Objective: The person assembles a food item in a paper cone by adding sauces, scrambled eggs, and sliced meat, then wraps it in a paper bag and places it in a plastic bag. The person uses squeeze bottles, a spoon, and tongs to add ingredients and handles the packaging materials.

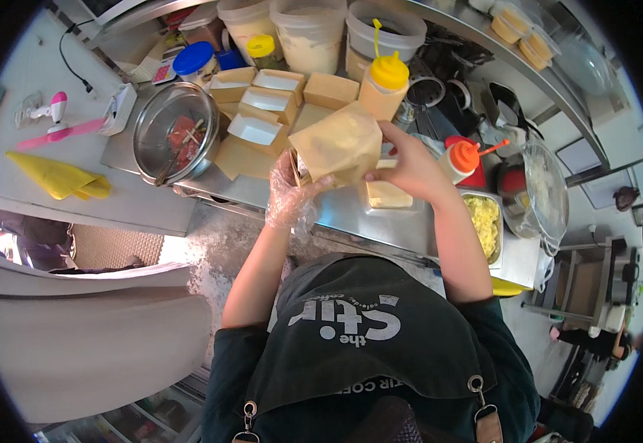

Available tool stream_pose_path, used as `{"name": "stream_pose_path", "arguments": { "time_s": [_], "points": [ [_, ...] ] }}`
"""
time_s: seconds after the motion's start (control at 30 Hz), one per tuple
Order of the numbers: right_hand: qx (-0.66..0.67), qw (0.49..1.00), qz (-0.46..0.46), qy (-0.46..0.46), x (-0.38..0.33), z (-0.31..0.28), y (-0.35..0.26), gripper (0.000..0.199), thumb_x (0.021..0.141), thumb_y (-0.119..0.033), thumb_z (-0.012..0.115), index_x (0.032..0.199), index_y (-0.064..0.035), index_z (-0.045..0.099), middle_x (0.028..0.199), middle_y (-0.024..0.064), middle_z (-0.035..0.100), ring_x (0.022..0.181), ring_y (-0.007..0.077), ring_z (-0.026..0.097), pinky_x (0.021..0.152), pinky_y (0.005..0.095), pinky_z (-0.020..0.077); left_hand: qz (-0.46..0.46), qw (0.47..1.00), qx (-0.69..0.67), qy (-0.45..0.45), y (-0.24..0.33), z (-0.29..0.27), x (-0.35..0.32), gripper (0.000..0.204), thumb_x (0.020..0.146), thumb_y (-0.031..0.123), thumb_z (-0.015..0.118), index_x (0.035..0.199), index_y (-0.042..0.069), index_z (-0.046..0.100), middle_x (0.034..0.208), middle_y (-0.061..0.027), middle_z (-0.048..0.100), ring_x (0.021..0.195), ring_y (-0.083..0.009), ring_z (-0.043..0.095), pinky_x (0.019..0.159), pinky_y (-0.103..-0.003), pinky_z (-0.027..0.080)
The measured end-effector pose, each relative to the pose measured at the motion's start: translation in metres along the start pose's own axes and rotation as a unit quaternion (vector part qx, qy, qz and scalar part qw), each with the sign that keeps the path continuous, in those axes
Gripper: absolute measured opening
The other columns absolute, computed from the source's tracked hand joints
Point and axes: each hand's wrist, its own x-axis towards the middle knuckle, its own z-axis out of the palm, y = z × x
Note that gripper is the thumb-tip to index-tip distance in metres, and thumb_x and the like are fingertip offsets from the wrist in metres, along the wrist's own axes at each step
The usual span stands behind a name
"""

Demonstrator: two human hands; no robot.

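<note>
The person stands over the steel counter [351, 214] with a tan paper bag [340, 144] held up between both hands. The left hand [288, 193], in a clear plastic glove, grasps the bag from below and to the left, its grip closed on the bag's lower left edge. The right hand [408, 166], bare, pinches the bag's right edge with fingers curled over it, so that grip is closed on the paper too.

The bag lies between the two grips, tilted, its long axis running from the lower left by the gloved hand up toward the yellow squeeze bottle [385, 88] just beyond the right grip. Neither hand is clearly nearer; both touch it. Whether the bag's mouth is open I cannot tell from here.

Just below the right grip sits a pale yellow block [388, 196] on the counter. Beyond the left grip lie open cardboard boxes [262, 111], and farther left a lidded metal pot [176, 133]. To the right of the right grip stand an orange-capped bottle [460, 161] and a tray of yellow food [484, 225].
</note>
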Motion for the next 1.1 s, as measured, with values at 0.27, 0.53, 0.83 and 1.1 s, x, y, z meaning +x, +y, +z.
{"name": "stream_pose_path", "arguments": {
  "time_s": [0.27, 0.53, 0.83, 1.1],
  "points": [
    [-0.166, 0.986, 0.029, -0.011, 0.027, 0.038, 0.036, 0.066, 0.068, -0.005, 0.084, 0.128, -0.0072, 0.057, 0.111, 0.0184, 0.070, 0.109, 0.0376, 0.064, 0.093, 0.0457, 0.0503, 0.007, 0.990, 0.135, -0.035, -0.044, -0.007, 0.002, 0.066, 0.074, 0.015, 0.089, 0.128, -0.005, 0.057, 0.120, -0.0137, 0.069, 0.112, -0.0223, 0.064, 0.097, -0.037, 0.051],
    [-0.253, 0.967, 0.000, -0.018, 0.044, 0.056, 0.045, 0.067, 0.067, -0.009, 0.085, 0.129, -0.0119, 0.057, 0.106, 0.0176, 0.071, 0.103, 0.0412, 0.065, 0.091, 0.0483, 0.0518, -0.007, 0.951, 0.308, 0.027, -0.064, -0.014, -0.004, 0.062, 0.076, 0.019, 0.087, 0.126, -0.006, 0.058, 0.113, -0.0166, 0.073, 0.104, -0.0226, 0.070, 0.092, -0.037, 0.053],
    [-0.285, 0.958, 0.032, -0.012, 0.000, 0.037, 0.050, 0.070, 0.073, -0.014, 0.082, 0.137, -0.0175, 0.054, 0.125, 0.0120, 0.067, 0.125, 0.0329, 0.057, 0.100, 0.0445, 0.0472, -0.023, 0.939, 0.305, 0.156, -0.065, 0.025, -0.014, 0.065, 0.069, 0.018, 0.091, 0.120, -0.007, 0.059, 0.104, -0.0233, 0.073, 0.100, -0.0338, 0.073, 0.084, -0.038, 0.056],
    [-0.285, 0.958, 0.043, -0.006, -0.024, 0.031, 0.066, 0.061, 0.078, -0.010, 0.076, 0.135, -0.0153, 0.057, 0.123, 0.0128, 0.067, 0.126, 0.0317, 0.057, 0.105, 0.0476, 0.0414, 0.021, 0.943, 0.304, 0.135, -0.058, 0.039, -0.020, 0.092, 0.064, 0.023, 0.093, 0.138, -0.006, 0.045, 0.122, -0.0242, 0.066, 0.113, -0.0352, 0.066, 0.095, -0.042, 0.052]
  ]
}}
